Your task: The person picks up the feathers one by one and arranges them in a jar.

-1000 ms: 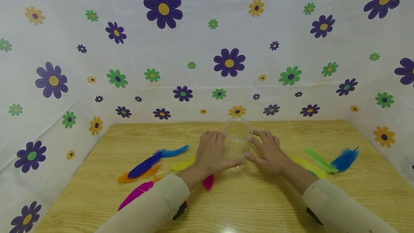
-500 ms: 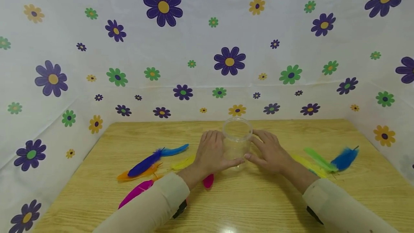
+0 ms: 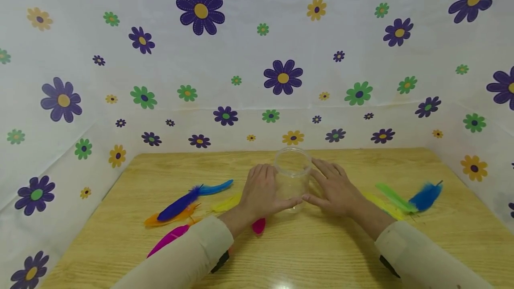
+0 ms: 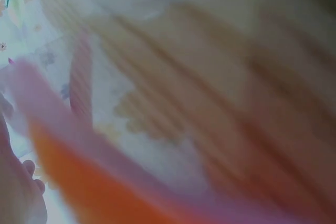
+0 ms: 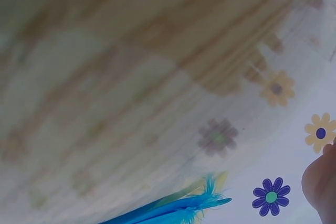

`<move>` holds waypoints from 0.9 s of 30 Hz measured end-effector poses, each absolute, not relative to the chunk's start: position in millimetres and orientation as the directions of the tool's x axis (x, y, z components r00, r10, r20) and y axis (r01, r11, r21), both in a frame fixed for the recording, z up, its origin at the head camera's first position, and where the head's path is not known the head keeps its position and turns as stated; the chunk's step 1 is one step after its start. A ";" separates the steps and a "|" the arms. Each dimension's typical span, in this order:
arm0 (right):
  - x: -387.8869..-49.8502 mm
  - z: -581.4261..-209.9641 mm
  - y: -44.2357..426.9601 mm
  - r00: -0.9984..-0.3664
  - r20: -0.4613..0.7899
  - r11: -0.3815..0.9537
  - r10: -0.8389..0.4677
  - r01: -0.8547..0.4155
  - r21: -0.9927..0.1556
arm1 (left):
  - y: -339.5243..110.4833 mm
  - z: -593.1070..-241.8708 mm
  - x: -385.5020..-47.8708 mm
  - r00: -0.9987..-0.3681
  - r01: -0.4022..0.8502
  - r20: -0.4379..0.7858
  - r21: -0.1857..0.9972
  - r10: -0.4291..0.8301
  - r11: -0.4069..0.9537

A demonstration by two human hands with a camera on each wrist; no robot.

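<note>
A clear plastic cup (image 3: 292,186) with a round open rim stands upright on the wooden table, toward its back middle. My left hand (image 3: 260,193) holds its left side, the thumb lying across the front. From the right, my right hand (image 3: 332,188) holds the other side, its thumb tip meeting the left thumb. Through the clear wall, nothing is visible inside the cup. In the left wrist view, part of my left hand (image 4: 21,192) shows at the edge behind a blurred orange and pink feather (image 4: 100,177). The right wrist view catches my right hand (image 5: 321,182) at its edge.
Left on the table (image 3: 321,258) lie a dark blue feather (image 3: 180,204), a light blue one, orange, yellow and magenta (image 3: 168,239) feathers. Right of the cup are a green feather (image 3: 395,197), a yellow one and a blue feather (image 3: 426,196). Flower-printed cloth walls (image 3: 249,52) surround the table.
The head view has shifted slightly. Both hands stay on the cup, and the cup and feathers keep their places.
</note>
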State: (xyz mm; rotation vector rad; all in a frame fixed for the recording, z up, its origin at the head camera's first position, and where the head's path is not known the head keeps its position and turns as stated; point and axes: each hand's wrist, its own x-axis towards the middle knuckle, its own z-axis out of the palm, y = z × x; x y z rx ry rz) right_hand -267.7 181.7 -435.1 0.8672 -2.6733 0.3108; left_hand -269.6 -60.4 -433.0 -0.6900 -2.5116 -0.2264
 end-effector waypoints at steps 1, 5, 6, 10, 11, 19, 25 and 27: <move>-267.8 -435.0 181.7 -0.768 0.355 0.793 -0.534 -0.600 -0.106 | -60.7 -433.1 -269.5 -0.734 0.518 0.526 0.025 0.429 0.855; -267.4 -433.0 181.8 -0.766 0.352 0.791 -0.538 -0.603 -0.103 | -61.5 -433.3 -269.6 -0.738 0.522 0.523 0.041 0.427 0.852; -267.4 -432.8 181.9 -0.765 0.353 0.791 -0.539 -0.604 -0.101 | -61.7 -433.3 -269.6 -0.740 0.521 0.521 0.043 0.426 0.852; -266.8 -432.5 183.9 -0.767 0.353 0.798 -0.537 -0.597 -0.083 | -62.5 -433.8 -269.2 -0.743 0.525 0.517 0.058 0.424 0.849; -266.5 -432.4 184.8 -0.769 0.350 0.801 -0.536 -0.594 -0.079 | -62.6 -434.0 -269.2 -0.743 0.527 0.518 0.059 0.425 0.848; -265.2 -431.0 193.2 -0.808 0.324 0.830 -0.492 -0.548 -0.107 | -64.9 -433.4 -269.2 -0.743 0.540 0.513 0.079 0.430 0.838; -264.0 -432.9 199.9 -0.824 0.294 0.844 -0.484 -0.528 -0.090 | -64.7 -434.8 -268.9 -0.756 0.534 0.496 0.090 0.427 0.841; -263.5 -433.1 201.2 -0.823 0.297 0.846 -0.484 -0.527 -0.079 | -65.3 -434.7 -268.7 -0.753 0.533 0.500 0.082 0.428 0.842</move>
